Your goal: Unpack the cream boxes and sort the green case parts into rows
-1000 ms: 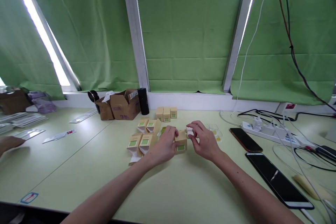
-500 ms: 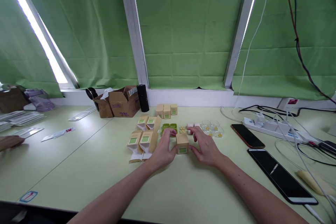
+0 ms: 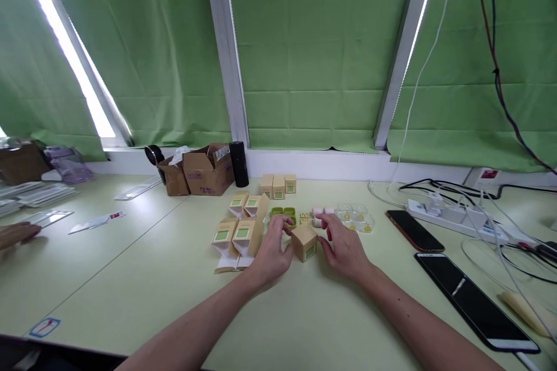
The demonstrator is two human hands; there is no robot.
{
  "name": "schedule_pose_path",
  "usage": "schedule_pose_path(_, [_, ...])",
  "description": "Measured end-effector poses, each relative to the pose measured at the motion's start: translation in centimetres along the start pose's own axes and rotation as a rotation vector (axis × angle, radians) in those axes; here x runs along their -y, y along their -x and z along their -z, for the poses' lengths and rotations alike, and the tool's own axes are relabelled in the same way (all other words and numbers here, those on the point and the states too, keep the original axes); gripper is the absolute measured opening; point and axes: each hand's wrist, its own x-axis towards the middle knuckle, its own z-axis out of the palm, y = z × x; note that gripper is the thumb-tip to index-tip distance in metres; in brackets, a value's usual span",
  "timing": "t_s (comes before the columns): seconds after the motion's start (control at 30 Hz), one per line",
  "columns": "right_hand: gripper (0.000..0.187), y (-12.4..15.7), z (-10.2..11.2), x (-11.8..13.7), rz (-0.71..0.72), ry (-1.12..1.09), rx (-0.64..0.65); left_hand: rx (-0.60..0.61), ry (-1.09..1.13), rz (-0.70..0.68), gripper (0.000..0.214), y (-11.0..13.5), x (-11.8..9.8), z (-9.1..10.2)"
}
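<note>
A small kraft cardboard box (image 3: 303,243) with a green label stands on the table between my hands, turned so one corner points toward me. My left hand (image 3: 274,249) curls at its left side, index finger and thumb against the box. On the other side, my right hand (image 3: 346,246) has its thumb at the box's right edge, fingers bent above it. Behind the box are green square cups (image 3: 284,213), small yellow pieces (image 3: 304,218), white round containers (image 3: 318,211) and clear domes (image 3: 357,217) with yellow bits inside. Open kraft boxes (image 3: 242,232) with green labels lie left of my left hand.
Several closed kraft boxes (image 3: 278,185) stand at the back. Further left are a brown carton (image 3: 209,171) and a black cylinder (image 3: 238,163). Two phones (image 3: 474,295) and a power strip (image 3: 456,217) with cables lie right. Another person's hand (image 3: 17,235) is far left.
The small box has turned between my hands: its labelled face, earlier toward me, now points to the front right. My hands have stayed close around it. The view has shifted slightly.
</note>
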Motion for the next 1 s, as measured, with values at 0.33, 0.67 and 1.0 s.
schedule_pose_path(0.33, [0.032, 0.2, 0.1, 0.7, -0.003, -0.144, -0.084, -0.046, 0.029, 0.070, 0.051, 0.1, -0.1, -0.1])
schedule_pose_path(0.67, [0.031, 0.3, -0.3, 0.2, -0.072, -0.056, -0.157, -0.002, 0.004, 0.057, 0.063, 0.4, 1.0, -0.5])
schedule_pose_path(1.0, [0.031, 0.2, -0.2, 0.5, -0.044, -0.059, -0.193, 0.100, 0.100, 0.178, 0.065, 0.7, 1.7, -1.2])
